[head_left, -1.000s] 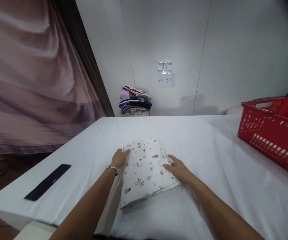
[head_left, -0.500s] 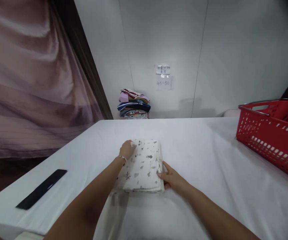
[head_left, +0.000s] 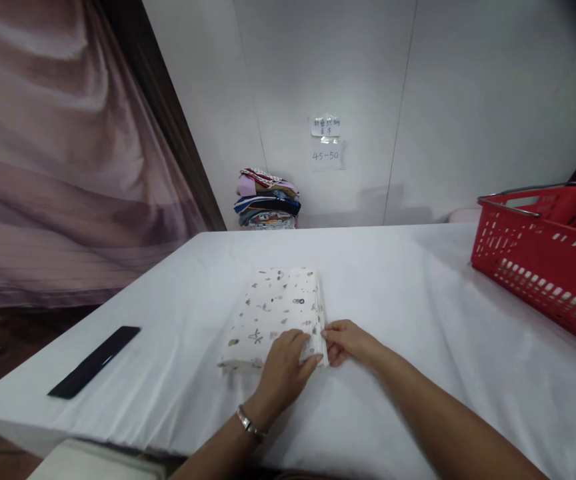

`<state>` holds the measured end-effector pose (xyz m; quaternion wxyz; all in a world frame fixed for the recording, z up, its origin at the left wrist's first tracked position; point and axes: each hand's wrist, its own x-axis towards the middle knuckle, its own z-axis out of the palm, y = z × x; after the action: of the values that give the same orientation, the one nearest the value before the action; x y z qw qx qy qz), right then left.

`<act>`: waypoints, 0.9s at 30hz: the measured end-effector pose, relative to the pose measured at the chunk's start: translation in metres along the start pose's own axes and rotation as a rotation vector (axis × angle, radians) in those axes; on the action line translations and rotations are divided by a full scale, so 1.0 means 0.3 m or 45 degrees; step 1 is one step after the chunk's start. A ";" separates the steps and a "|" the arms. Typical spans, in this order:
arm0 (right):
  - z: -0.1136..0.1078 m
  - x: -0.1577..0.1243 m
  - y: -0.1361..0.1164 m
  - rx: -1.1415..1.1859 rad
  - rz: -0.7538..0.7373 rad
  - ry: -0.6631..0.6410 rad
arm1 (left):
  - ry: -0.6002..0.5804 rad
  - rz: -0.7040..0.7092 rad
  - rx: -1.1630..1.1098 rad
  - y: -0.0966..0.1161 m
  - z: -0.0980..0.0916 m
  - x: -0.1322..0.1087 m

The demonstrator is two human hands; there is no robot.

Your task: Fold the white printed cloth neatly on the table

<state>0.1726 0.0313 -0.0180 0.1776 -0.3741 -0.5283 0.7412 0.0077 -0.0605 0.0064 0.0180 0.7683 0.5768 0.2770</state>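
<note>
A folded white cloth (head_left: 268, 310) with small printed motifs lies flat on the white-covered table, its stacked layers showing along the right edge. My left hand (head_left: 284, 363), with a silver bracelet at the wrist, reaches over the near right corner. Its fingers bend on the top face and its thumb presses at the layered edge, so the corner sits in its grip. Closed on the right edge, close to that same corner, my right hand (head_left: 345, 341) pinches the layers between thumb and fingers. Its fingertips are partly hidden.
On the right stands a red perforated basket (head_left: 543, 260) with a metal handle. A black flat strip (head_left: 95, 362) lies at the table's left. Behind the far edge is a pile of folded clothes (head_left: 268, 200); paper signs (head_left: 327, 155) are on the wall. A pink curtain (head_left: 58, 167) hangs left.
My left hand has moved from the cloth's far left edge to its near right corner. My right hand stays at the right edge. The view has tilted slightly down.
</note>
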 end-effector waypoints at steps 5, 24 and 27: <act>-0.026 -0.025 -0.005 -0.230 0.074 -0.114 | 0.043 0.068 0.033 -0.006 0.014 -0.021; 0.042 -0.126 0.002 -0.192 -0.013 -0.008 | 0.082 0.122 -0.170 -0.033 0.026 -0.061; 0.060 -0.129 0.009 -0.208 -0.018 0.084 | 0.064 0.103 -0.181 -0.025 0.024 -0.057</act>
<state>0.1851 -0.0072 -0.0034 0.1690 -0.4077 -0.5836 0.6816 0.0012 -0.0711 -0.0093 0.0469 0.7805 0.5244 0.3371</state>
